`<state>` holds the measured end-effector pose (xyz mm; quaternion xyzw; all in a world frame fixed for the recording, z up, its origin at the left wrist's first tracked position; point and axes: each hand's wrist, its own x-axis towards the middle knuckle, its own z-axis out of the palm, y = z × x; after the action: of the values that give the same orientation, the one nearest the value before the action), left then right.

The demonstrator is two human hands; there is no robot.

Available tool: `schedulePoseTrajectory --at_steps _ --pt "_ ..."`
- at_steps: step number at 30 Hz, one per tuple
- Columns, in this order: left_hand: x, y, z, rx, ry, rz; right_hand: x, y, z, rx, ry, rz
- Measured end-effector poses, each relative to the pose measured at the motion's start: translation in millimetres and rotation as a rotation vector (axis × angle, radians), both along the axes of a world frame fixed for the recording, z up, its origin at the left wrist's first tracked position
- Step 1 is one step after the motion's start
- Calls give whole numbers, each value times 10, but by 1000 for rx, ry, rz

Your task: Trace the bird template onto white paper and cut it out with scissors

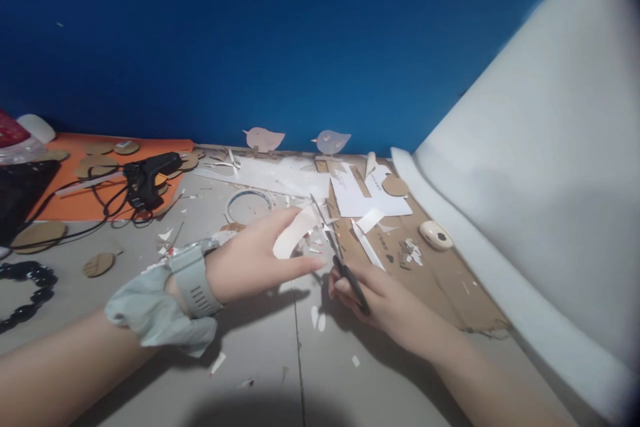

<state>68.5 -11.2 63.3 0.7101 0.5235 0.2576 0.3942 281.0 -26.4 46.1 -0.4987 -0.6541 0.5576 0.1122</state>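
Observation:
My left hand (260, 257) pinches a curved strip of white paper (296, 230) between thumb and fingers; a grey watch and a pale scrunchie sit on that wrist. My right hand (380, 300) is wrapped round the black handles of a pair of scissors (336, 247), whose blades point up towards the strip. Both hands hover just above the grey floor, over a scatter of small white paper offcuts (318, 317).
A sheet of brown cardboard (440, 280) with white paper pieces lies to the right, beside a large white roll (540, 167). A black glue gun (147, 177) with its cord rests on orange paper at the left. Two paper birds (264, 139) lean on the blue wall. A clear ring (249, 205) lies ahead.

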Motion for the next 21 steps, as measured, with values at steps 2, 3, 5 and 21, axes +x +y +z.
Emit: schedulePoseTrajectory --at_steps 2,3,5,21 --pt "-46 18 31 -75 29 -54 5 3 -5 89 -67 7" --pt "-66 29 41 -88 35 -71 11 3 -12 121 -100 19" --pt "-95 54 49 -45 50 -96 31 3 -31 159 -157 44" --pt "13 15 -50 127 -214 -91 -2 -2 -53 87 -2 74"
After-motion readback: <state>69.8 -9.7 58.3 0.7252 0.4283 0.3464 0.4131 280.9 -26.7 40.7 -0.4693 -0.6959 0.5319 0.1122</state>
